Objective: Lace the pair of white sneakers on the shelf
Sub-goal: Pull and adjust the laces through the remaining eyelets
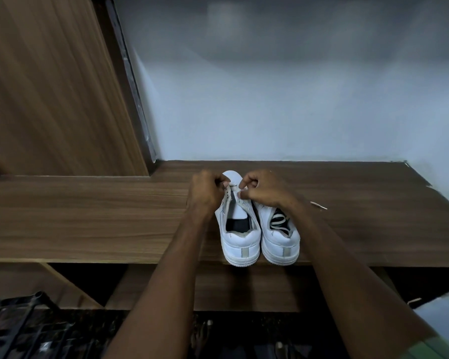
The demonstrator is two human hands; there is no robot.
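Both hands work close together at the toe end of one shoe, just above the middle of the frame. From the head view, the left hand [205, 189] has its fingers curled and pinches a thin white lace [231, 187] at the left row of eyelets, while the right hand [262, 189] is likewise curled, thumb and fingertips pinching at the right edge of the same opening. Exactly where the lace runs between the fingers is too small to tell.

Under those hands lies the left white leather sneaker [240, 237], heel toward the camera and toe pointing to the pale wall; its rounded toe cap shows between the two sets of knuckles, and its tongue lies bare. Touching it on its right stands the second white leather sneaker [280, 242], heel also near the camera, with the right wrist crossing over its front part. Pale flat bands, apparently laces, lie inside its opening.

Both sneakers sit at the front edge of the brown wood-grain shelf [88, 216], which spans the frame's middle. A small pale sliver [318, 205] lies on the shelf right of the shoes. A tall wood-grain panel [49, 86] fills the upper left, and a dark metal rack [16, 322] sits at lower left.
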